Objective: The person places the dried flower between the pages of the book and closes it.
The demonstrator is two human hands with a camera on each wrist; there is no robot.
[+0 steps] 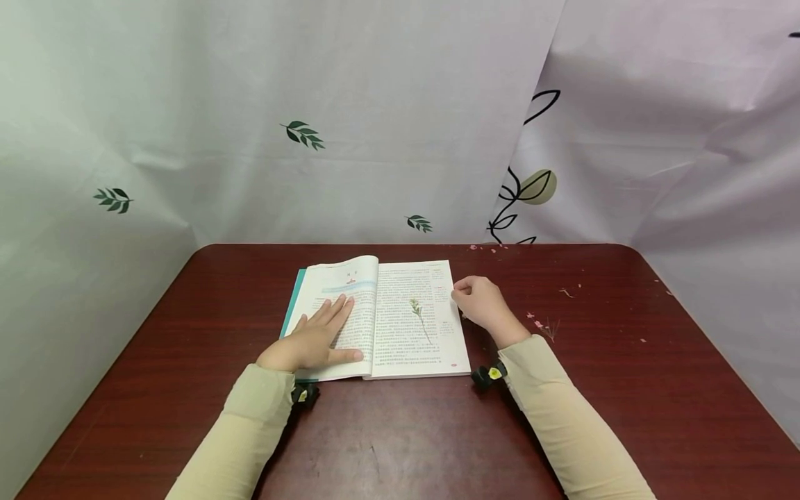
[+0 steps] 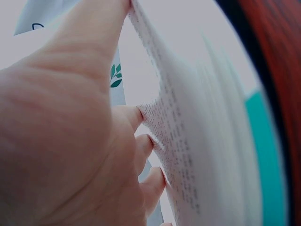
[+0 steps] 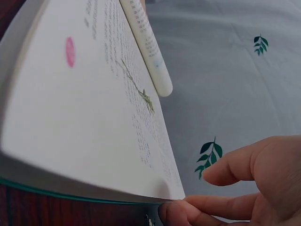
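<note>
An open book (image 1: 400, 368) with a teal cover lies on the dark red table. My left hand (image 1: 319, 340) rests flat on its left page, fingers spread and thumb towards the spine. In the left wrist view, those fingertips (image 2: 149, 141) touch the printed page. On the right page lies a thin plant sprig (image 1: 420, 318) with a small pale green head; the right wrist view also shows the sprig (image 3: 138, 92). At the book's right edge, my right hand (image 1: 484, 304) has curled fingers. Its fingertips (image 3: 176, 212) pinch the page edge in the right wrist view.
Small pink petals (image 1: 534, 321) and a thin twig (image 1: 551, 329) lie right of the book. More plant bits (image 1: 565, 292) are scattered over the table's right side. A pale curtain (image 1: 375, 173) with leaf prints hangs behind the table (image 1: 387, 444).
</note>
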